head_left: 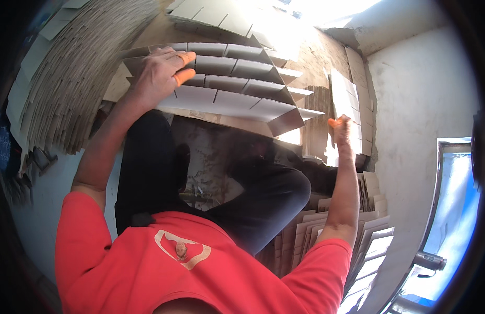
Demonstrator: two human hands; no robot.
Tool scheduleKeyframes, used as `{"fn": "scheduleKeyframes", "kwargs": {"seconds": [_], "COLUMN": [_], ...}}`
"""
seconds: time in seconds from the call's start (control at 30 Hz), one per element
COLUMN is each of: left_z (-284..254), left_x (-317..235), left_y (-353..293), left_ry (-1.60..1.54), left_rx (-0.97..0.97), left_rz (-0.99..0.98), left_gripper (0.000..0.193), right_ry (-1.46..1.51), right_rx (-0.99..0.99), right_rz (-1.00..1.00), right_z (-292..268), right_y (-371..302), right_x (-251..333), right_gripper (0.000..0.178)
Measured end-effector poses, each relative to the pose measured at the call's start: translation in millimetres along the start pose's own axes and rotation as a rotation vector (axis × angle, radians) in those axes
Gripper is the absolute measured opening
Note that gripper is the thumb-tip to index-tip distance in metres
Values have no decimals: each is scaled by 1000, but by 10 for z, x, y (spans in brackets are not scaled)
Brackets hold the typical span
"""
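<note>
My left hand [161, 73], with orange finger covers, presses flat on the left end of a slotted cardboard divider set [237, 86] that stands in rows in front of my knees. My right hand [342, 131], also with an orange fingertip cover, reaches out to the right and touches the top of an upright stack of cardboard strips [318, 123] by the wall. Whether it grips a strip I cannot tell. My legs in dark trousers [211, 178] sit below the divider set.
A tall leaning pile of flat cardboard sheets [70, 78] fills the left. More cut strips [357, 246] are stacked at my lower right. A white wall [420, 104] closes the right side, with a window frame [446, 209] beyond it.
</note>
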State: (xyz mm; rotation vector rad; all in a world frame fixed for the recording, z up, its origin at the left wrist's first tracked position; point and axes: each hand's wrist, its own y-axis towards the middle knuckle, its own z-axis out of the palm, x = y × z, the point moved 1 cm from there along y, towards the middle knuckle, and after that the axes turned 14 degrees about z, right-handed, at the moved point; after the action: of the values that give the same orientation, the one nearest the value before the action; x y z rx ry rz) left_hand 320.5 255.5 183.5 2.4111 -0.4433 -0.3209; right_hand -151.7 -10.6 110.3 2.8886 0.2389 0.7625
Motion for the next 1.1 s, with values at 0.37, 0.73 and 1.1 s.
{"fn": "scheduleKeyframes", "kwargs": {"seconds": [0.37, 0.73, 1.1], "left_z": [177, 407, 520], "left_x": [-324, -273, -264], "left_y": [-219, -258, -308], "left_ry": [-88, -106, -266], "left_rx": [92, 63, 32], "left_rz": [-2, 30, -25], "left_gripper": [39, 31, 14], "right_ry": [-262, -266, 344], "right_rx": [-78, -397, 155], "right_rz": [-76, -96, -154], "right_z": [-99, -1035, -982], "right_y": [-99, -277, -829], "right_x": [202, 1154, 2398], "right_gripper": [33, 35, 44]}}
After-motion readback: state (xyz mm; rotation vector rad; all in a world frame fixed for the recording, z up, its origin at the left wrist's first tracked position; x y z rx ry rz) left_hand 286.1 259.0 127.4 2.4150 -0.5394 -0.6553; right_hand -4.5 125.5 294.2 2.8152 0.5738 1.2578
